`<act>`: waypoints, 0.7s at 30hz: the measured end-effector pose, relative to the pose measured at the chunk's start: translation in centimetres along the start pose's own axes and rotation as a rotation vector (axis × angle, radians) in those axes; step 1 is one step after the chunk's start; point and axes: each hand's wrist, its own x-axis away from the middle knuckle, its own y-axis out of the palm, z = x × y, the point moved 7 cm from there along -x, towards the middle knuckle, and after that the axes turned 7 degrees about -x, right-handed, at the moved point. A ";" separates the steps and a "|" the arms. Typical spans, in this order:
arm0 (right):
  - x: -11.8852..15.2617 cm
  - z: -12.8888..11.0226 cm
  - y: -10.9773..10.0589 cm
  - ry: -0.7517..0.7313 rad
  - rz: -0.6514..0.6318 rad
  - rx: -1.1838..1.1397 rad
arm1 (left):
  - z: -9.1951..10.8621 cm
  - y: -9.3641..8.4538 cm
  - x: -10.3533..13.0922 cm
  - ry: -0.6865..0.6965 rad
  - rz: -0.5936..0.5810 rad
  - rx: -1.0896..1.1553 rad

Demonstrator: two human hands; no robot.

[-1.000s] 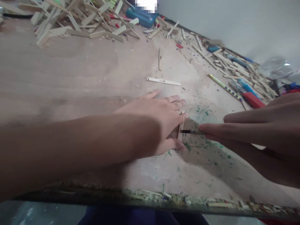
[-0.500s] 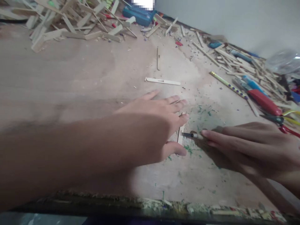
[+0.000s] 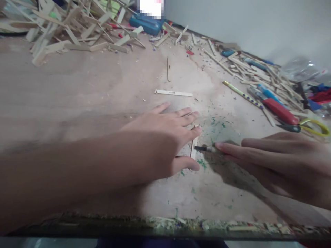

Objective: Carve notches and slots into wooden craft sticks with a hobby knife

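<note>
Since a second ago the right hand [image 3: 279,165] has dropped toward the near edge of the tabletop [image 3: 77,82], baring a yellow-handled tool [image 3: 293,128] at the right, while the left hand [image 3: 165,131] has kept its place. The tabletop fills most of the view, with a strip of debris [image 3: 186,225] along its near edge. On it, the left hand lies palm down with its fingers spread. The right hand has its fingers closed around a slim tool [image 3: 201,148], whose rear part they hide. A tangled pile of sticks [image 3: 72,27] covers the far left corner, and another heap of sticks [image 3: 266,75] lines the right edge. Next come a blue case [image 3: 147,24] by the far edge, a red handle [image 3: 280,111] and a dotted yellow rod [image 3: 241,94] toward the right edge. A slotted stick [image 3: 181,93] rests just beyond the left fingers, touching neither hand. The short wooden stick [image 3: 193,153] lies beneath the left hand, its far end by the index finger and its near end by the thumb; between them the tool's dark tip meets its right side. Smallest are green scraps [image 3: 201,163] near the thumb.
</note>
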 end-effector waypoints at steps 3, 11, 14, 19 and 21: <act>-0.5 -0.3 -0.9 0.002 -0.017 0.012 | 0.0 0.0 -0.3 0.000 -0.037 -0.034; -0.4 -0.5 0.2 0.014 0.063 -0.044 | 0.4 -0.3 -0.6 -0.036 -0.153 -0.074; -0.1 -0.6 0.4 0.036 0.077 -0.050 | 0.3 -0.2 -0.5 -0.034 -0.150 -0.070; -0.2 -0.8 0.5 0.170 0.069 -0.147 | 0.1 0.0 -0.4 -0.028 -0.116 -0.043; -0.2 -0.8 0.6 0.256 0.082 -0.188 | 0.0 0.1 -0.4 -0.016 -0.081 -0.031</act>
